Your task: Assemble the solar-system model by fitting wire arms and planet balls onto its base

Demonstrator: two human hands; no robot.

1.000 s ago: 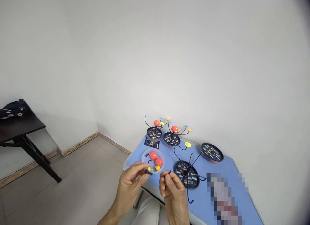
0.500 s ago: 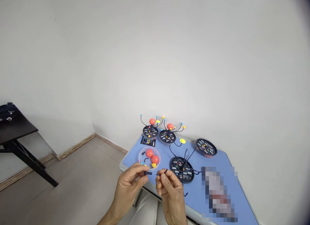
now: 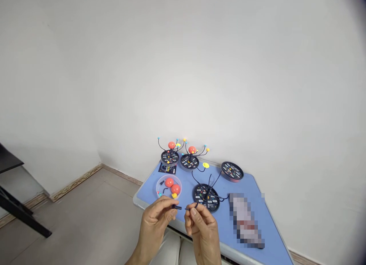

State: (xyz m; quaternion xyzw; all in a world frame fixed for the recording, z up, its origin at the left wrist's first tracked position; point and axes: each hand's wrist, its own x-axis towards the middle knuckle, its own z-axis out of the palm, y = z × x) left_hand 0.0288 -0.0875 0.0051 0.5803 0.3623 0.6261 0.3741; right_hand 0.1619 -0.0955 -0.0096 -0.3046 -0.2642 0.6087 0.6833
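My left hand [image 3: 157, 221] pinches a short black plastic rod [image 3: 177, 208] that sticks out to the right between thumb and fingers. Facing it, my right hand [image 3: 201, 225] grips a thin curved black arm [image 3: 196, 205] whose tip points left. A small gap separates the two black pieces. Behind my hands sits a clear round tub [image 3: 157, 189] with red balls [image 3: 169, 182], a yellow piece [image 3: 174, 195] and small black parts. Just beyond my right hand lies a black round base [image 3: 197, 194] with several curved black arms fixed at its centre.
Two planetary models with red balls, a left one [image 3: 170, 157] and a right one [image 3: 189, 161], stand at the back of the blue table [image 3: 246, 181]. Another round base [image 3: 232, 171] is at the back right. A blurred-out item [image 3: 245, 221] lies right. A dark table [image 3: 10, 158] stands far left.
The view has shifted, so the table and its things appear further left. Both hands keep their hold, and the two black pieces have come a little closer together.
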